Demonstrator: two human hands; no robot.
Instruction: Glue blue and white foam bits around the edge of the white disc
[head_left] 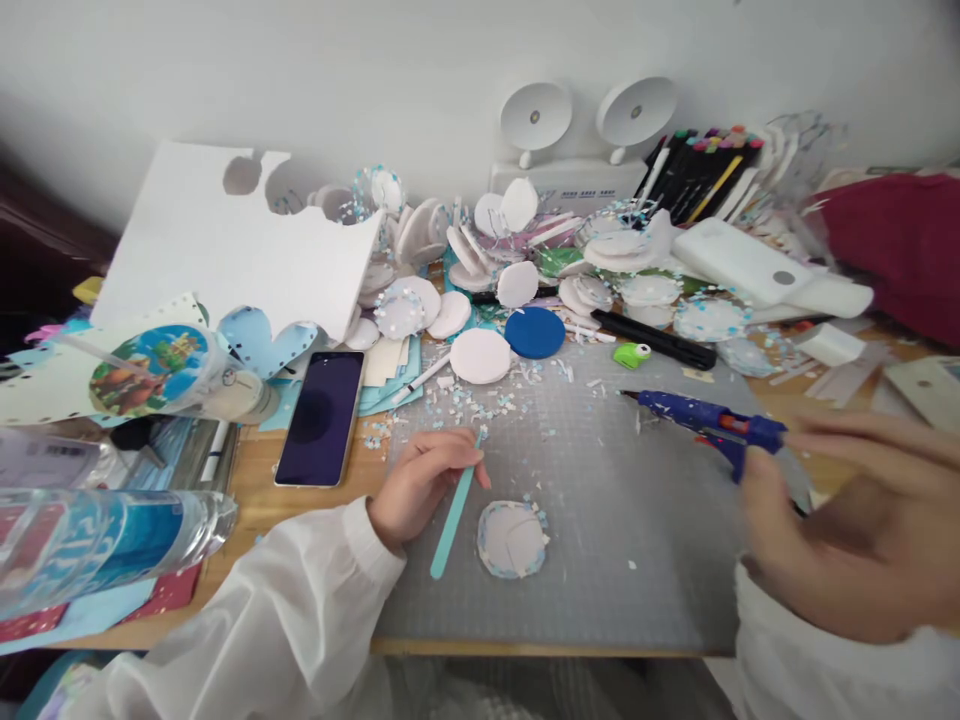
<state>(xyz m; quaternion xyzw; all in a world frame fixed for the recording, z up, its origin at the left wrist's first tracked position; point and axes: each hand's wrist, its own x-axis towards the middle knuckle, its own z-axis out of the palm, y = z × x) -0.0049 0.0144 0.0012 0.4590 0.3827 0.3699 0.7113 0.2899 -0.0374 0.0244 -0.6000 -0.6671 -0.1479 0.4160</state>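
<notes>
My left hand (439, 478) is closed, pinching a teal craft stick (454, 525) near its upper end. The stick slants down toward me over the grey cutting mat (600, 580). Just right of it lies a round white disc (513, 540) with pale blue and white bits around its rim. My right hand (862, 520), blurred by motion, is at the rear end of a blue glue gun (709, 420). Its thumb and fingers are apart, and the gun looks sharp and still on the mat. Whether the fingertips touch the gun is unclear.
Small confetti bits (487, 400) litter the mat. A white disc (480, 356), a blue disc (535, 332), a green punch (631, 355) and a black cutter (652, 338) lie behind. At left are a phone (320, 418) and a water bottle (112, 540).
</notes>
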